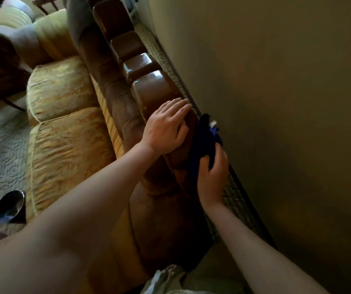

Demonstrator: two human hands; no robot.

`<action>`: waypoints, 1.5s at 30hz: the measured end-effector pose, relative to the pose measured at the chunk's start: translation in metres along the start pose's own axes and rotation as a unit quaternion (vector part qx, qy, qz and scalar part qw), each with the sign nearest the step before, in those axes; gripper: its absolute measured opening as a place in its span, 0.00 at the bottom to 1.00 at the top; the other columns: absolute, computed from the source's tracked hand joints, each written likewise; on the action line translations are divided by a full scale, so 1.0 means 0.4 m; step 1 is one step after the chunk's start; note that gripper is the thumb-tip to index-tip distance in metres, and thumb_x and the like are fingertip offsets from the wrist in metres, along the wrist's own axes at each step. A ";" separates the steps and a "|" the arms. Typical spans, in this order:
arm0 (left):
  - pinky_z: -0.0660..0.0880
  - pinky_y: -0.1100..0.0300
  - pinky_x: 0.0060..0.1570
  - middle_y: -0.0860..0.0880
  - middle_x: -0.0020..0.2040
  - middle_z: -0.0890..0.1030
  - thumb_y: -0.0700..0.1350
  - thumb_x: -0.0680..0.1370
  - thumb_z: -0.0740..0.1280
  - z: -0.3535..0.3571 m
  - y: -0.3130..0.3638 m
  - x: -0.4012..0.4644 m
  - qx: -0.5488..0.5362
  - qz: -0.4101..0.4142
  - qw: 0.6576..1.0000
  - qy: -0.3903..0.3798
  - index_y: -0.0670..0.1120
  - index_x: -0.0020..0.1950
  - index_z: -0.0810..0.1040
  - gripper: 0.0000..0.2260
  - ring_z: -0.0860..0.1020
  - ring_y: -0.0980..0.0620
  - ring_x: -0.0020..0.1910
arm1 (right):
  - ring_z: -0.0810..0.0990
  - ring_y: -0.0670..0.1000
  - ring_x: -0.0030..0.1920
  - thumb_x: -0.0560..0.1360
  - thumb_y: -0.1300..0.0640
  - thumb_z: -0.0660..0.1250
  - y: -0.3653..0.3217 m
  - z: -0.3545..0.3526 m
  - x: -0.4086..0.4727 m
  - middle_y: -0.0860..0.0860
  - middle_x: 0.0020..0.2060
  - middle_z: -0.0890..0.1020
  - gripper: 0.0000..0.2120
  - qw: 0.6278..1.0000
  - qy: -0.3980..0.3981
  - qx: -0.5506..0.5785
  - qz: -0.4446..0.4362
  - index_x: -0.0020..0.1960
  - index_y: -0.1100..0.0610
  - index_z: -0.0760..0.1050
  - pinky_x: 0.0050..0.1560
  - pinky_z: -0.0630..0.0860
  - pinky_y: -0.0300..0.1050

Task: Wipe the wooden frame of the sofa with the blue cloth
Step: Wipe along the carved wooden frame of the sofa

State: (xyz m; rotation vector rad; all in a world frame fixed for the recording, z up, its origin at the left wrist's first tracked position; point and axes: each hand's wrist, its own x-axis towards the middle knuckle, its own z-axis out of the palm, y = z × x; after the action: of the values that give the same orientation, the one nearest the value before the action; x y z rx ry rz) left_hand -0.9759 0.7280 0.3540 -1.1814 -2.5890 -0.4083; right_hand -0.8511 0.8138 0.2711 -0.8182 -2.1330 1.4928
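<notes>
Cloth (204, 143) is sitting bunched on the wall side of the wooden frame (149, 92), along the sofa's back top rail. Right hand (212, 175) is gripping it, fingers curled round the blue fabric and pressing it onto the rear face of the wood. Left hand (166, 126) is lying flat on top of the rail, fingers straight, holding nothing, probably just bracing.

Risks as I'm reading it:
- Gap between rail and wall (276, 102) is looking tight. Cloth is hanging partly over it, so a loose grip could be dropping it behind the sofa, where it would be hard to reach.
- Right knuckles are running close to the wall; a fast stroke could be scraping them.
- Frame is stepped into blocks; cloth could be snagging on the edges or skipping the grooves between them.
- Left palm is resting on glossy wood, likely leaving smudges on it.
</notes>
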 end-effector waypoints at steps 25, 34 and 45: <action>0.67 0.47 0.65 0.44 0.64 0.78 0.43 0.77 0.63 0.018 0.003 0.007 0.144 0.189 0.971 -0.005 0.45 0.58 0.80 0.13 0.74 0.43 0.64 | 0.71 0.51 0.61 0.74 0.56 0.54 -0.016 0.004 -0.016 0.53 0.60 0.75 0.21 0.999 -0.011 0.021 0.038 0.64 0.58 0.71 0.65 0.63 0.42; 0.70 0.50 0.62 0.45 0.55 0.81 0.40 0.77 0.63 0.029 -0.006 0.006 0.105 0.251 0.962 0.016 0.43 0.55 0.82 0.11 0.78 0.44 0.59 | 0.70 0.61 0.34 0.70 0.49 0.53 0.020 0.014 0.133 0.54 0.30 0.72 0.13 0.989 -0.001 0.072 0.130 0.31 0.54 0.65 0.39 0.69 0.58; 0.72 0.53 0.57 0.48 0.43 0.81 0.39 0.74 0.58 0.033 0.030 0.024 0.171 0.356 0.919 -0.001 0.45 0.41 0.81 0.12 0.80 0.47 0.47 | 0.77 0.53 0.50 0.79 0.57 0.54 0.037 0.069 -0.083 0.54 0.52 0.78 0.11 0.945 0.176 0.176 0.212 0.56 0.52 0.73 0.53 0.72 0.51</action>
State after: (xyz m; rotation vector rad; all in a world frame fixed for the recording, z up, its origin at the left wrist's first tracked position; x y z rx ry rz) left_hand -0.9743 0.7469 0.3467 -1.8300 -1.9135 0.1938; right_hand -0.8404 0.7759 0.2478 -1.3443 -1.4326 1.7081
